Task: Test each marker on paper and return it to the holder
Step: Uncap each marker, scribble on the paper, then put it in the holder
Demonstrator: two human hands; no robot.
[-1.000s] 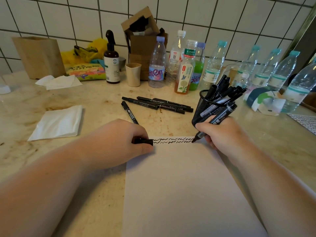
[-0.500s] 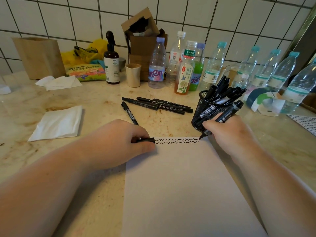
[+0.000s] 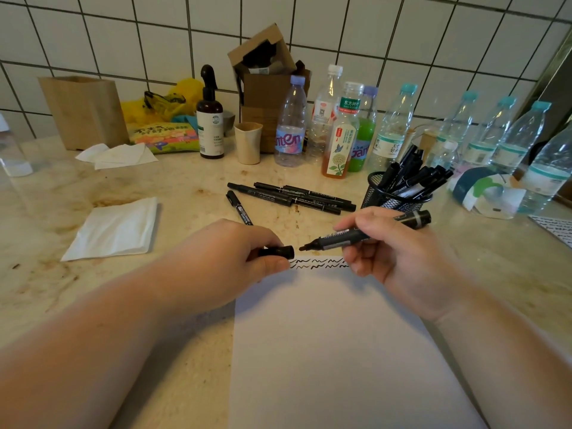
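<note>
My right hand (image 3: 399,252) grips an uncapped black marker (image 3: 343,238), held level above the top edge of the white paper (image 3: 334,351), tip pointing left. My left hand (image 3: 229,261) pinches the marker's black cap (image 3: 278,251), its open end facing the tip a short gap away. Wavy black test lines (image 3: 318,264) run along the paper's top edge between my hands. The black mesh holder (image 3: 393,201) with several markers stands just behind my right hand. Several loose black markers (image 3: 291,198) lie on the counter beyond my hands.
Folded white tissue (image 3: 114,229) lies at the left. Along the tiled wall stand plastic bottles (image 3: 291,125), a brown spray bottle (image 3: 210,119), a beige cup (image 3: 247,143), cardboard boxes (image 3: 266,85) and a wooden box (image 3: 82,109). More bottles (image 3: 507,140) crowd the right.
My right hand lifted the marker off the paper and turned it level, tip toward the left. My left hand raised the cap slightly to face the tip.
</note>
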